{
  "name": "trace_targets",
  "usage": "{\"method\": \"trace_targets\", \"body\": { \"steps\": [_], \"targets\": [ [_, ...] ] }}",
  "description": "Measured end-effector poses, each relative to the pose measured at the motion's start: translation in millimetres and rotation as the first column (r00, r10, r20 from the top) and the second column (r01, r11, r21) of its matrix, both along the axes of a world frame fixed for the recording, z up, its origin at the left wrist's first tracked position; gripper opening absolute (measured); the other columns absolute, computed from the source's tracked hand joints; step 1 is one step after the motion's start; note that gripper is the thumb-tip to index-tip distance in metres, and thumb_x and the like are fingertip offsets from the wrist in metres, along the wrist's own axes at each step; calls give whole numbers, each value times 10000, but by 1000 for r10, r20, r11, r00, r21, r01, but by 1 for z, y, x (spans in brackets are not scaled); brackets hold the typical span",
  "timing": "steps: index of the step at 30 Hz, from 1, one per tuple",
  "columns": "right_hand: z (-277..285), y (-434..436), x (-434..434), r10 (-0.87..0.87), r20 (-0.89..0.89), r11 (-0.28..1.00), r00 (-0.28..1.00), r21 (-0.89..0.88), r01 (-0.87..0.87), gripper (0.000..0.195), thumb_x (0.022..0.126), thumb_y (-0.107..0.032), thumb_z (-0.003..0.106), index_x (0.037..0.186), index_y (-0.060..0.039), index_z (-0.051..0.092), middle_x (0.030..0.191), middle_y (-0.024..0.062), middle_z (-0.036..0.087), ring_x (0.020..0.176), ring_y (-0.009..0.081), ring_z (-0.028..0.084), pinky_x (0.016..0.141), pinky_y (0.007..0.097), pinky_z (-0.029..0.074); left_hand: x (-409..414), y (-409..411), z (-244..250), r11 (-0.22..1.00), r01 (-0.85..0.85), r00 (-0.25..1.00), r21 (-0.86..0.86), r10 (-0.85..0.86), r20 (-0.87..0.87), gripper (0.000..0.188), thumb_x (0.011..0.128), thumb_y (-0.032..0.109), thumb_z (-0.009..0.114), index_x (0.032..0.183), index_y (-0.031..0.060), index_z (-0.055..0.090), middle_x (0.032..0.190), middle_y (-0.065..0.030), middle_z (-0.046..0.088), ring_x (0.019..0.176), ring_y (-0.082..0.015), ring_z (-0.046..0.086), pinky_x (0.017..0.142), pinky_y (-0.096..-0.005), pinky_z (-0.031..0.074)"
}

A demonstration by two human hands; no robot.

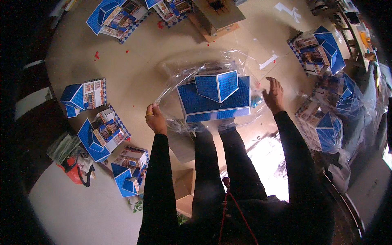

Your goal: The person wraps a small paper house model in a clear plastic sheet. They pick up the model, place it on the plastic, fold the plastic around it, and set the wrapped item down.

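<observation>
Before my feet stands a model house with a blue tiled roof (214,92). A clear plastic bag (180,79) lies loosely around it, spread out at the sides. My left hand (156,119) pinches the bag's edge between thumb and fingers, left of the house, and pulls a fold of film taut. To the right, my right hand (274,95) is raised with thumb and fingers apart, close to the bag's right side and holding nothing that I can see. The roof hides most of the house's walls.
More blue-roofed model houses stand at left (102,134), top (118,20) and right (320,52). Bagged houses (329,128) sit at lower right. A cardboard box (211,18) is at the top. Red scraps (97,55) and white paper (268,62) litter the floor (137,67).
</observation>
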State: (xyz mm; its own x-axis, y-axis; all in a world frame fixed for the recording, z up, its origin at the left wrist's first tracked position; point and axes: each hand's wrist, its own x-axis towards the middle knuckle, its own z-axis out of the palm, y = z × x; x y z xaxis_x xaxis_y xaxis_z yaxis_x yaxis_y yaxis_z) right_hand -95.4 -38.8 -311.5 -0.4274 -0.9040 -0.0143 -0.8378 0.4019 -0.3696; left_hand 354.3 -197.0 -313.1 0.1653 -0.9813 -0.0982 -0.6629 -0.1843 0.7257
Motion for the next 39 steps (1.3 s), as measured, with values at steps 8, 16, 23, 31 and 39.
{"method": "trace_targets", "body": {
  "steps": [8,16,23,31,39],
  "targets": [
    [-44,-87,42,404,-19,909,915,-101,-404,376,790,-199,647,1125,-70,536,1041,141,629,1000,315,605,935,452,442,16,-4,-16,996,-11,994,88,20,-106,234,945,176,533,974,-32,638,845,-111,655,757,-181,592,711,-294,480],
    [-75,-89,-15,-192,329,918,924,-274,289,136,941,-169,486,1006,-50,489,895,194,601,804,357,604,690,418,485,3,-23,-24,985,133,989,-113,-139,-44,286,978,265,505,896,-1,572,707,-20,512,589,-95,498,512,-257,436],
    [-39,-60,-38,-229,642,631,732,-475,613,174,984,-202,469,1066,-52,503,833,27,506,705,100,474,640,262,448,4,-22,-13,936,-341,912,86,351,-212,201,910,190,557,951,-6,573,812,-97,610,755,-193,588,719,-314,482],
    [-54,-3,-36,-308,805,834,507,-28,550,186,959,-216,540,968,-45,612,850,88,632,744,245,583,732,343,478,32,32,-34,987,-26,962,157,67,-265,218,906,239,644,948,40,565,753,0,539,664,-99,537,608,-231,437],
    [61,-34,-41,-355,277,896,893,-170,409,290,995,-277,442,993,-76,651,851,164,656,728,249,624,671,369,465,51,-23,71,963,-170,966,-208,121,-229,140,895,130,644,941,0,662,794,-35,657,683,-115,579,638,-257,467]
  ]
}}
